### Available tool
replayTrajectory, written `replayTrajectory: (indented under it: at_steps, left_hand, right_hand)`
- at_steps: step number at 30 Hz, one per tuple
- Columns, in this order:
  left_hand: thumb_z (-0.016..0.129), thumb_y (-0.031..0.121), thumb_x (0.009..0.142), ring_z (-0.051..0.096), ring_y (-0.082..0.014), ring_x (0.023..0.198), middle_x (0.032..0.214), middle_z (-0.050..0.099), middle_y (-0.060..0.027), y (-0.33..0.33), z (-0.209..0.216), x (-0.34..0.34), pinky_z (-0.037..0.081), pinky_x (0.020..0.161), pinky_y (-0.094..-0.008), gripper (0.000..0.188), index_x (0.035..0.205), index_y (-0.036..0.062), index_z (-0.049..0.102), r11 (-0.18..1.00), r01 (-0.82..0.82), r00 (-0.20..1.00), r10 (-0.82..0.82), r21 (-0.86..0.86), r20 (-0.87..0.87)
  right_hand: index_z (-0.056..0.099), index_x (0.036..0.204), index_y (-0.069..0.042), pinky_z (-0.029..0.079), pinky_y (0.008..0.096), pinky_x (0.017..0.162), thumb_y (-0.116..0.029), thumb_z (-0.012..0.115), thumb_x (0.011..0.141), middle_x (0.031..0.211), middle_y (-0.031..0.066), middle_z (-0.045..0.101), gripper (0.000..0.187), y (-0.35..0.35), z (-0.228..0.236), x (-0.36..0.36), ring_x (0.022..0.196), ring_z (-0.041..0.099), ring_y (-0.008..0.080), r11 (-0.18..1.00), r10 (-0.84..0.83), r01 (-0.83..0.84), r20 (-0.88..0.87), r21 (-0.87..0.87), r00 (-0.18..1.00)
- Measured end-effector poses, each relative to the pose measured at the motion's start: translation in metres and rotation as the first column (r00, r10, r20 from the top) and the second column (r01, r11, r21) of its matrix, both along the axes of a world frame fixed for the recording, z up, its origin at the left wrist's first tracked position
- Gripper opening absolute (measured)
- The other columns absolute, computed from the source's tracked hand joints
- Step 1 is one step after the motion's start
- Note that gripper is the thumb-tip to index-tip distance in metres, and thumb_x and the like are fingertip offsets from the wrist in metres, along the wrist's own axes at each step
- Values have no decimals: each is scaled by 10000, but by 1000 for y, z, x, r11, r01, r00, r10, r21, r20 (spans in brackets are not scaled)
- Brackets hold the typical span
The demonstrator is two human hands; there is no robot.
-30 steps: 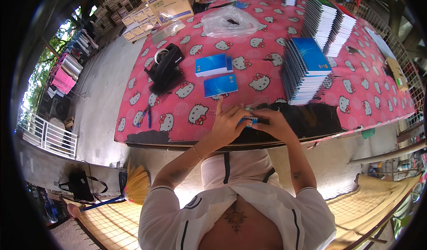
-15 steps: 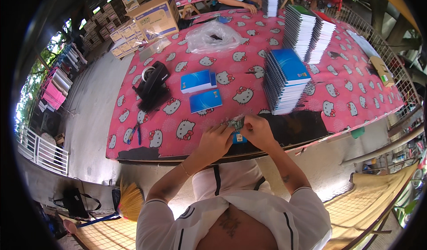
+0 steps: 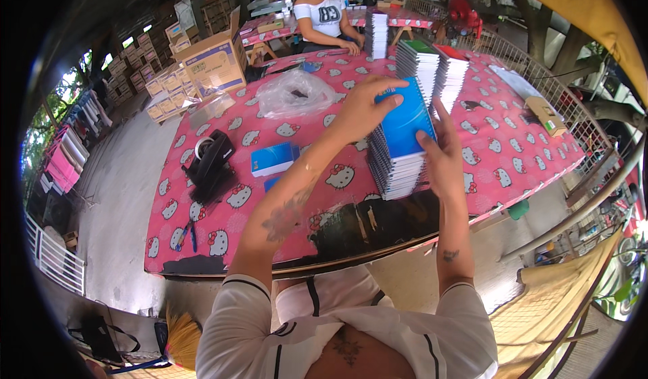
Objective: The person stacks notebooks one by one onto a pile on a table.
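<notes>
A tall stack of blue-covered spiral notebooks [image 3: 398, 176] stands near the front of the table. Its top blue spiral notebook [image 3: 409, 130] is between my hands. My left hand [image 3: 372, 107] grips the far left corner, thumb over the cover. At the right edge, my right hand [image 3: 443, 151] has its thumb on the cover and fingers along the side. Whether this notebook is lifted off the stack I cannot tell. Small blue booklets [image 3: 273, 159] lie left of my left forearm, which partly covers them.
Green-covered [image 3: 417, 65] and red-covered notebook stacks [image 3: 451, 68] stand behind. A black tape dispenser [image 3: 208, 159], pliers [image 3: 186, 236] and clear plastic bag [image 3: 295, 94] lie leftward. A cardboard box [image 3: 210, 62] sits at the far left corner. A co-worker [image 3: 329, 21] sits across the table.
Both hands have left the small blue item in clear plastic at the table's front edge and moved up to the notebook stack. That item no longer shows. The view has shifted.
</notes>
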State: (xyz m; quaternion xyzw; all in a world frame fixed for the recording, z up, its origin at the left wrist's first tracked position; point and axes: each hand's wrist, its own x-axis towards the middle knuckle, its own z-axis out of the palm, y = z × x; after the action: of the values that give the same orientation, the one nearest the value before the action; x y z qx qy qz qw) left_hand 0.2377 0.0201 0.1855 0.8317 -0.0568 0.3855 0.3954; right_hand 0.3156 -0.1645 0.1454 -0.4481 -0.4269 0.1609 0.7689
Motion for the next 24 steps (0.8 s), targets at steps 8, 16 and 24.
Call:
replayTrajectory:
  at_steps: [8, 16, 24]
  left_hand:
    - [642, 309, 917, 638, -261, 1064, 1186, 678, -63, 34, -77, 73, 356, 1034, -508, 313, 1180, 150, 697, 879, -319, 885, 410, 355, -220]
    - [634, 255, 944, 680, -243, 954, 1125, 715, -61, 37, -80, 50, 433, 978, -436, 293, 1194, 107, 676, 917, -398, 917, 398, 4, 5]
    - [699, 146, 869, 677, -313, 920, 1030, 689, -129, 81, -196, -178, 556, 777, -392, 230, 1084, 64, 691, 783, -371, 809, 537, 499, -241]
  right_hand:
    - [620, 1302, 11, 497, 366, 924, -185, 679, 901, 1165, 232, 679, 450, 25, -38, 81, 1075, 656, 281, 792, -262, 536, 631, -292, 731]
    - [621, 1291, 24, 469, 383, 998, -206, 678, 912, 1240, 235, 646, 447, 22, -41, 80, 1141, 633, 327, 820, -342, 535, 573, -205, 744]
    - [659, 1147, 36, 480, 368, 943, -66, 670, 891, 1110, 178, 683, 275, -51, -41, -20, 1073, 642, 293, 908, -402, 384, 597, 165, 694]
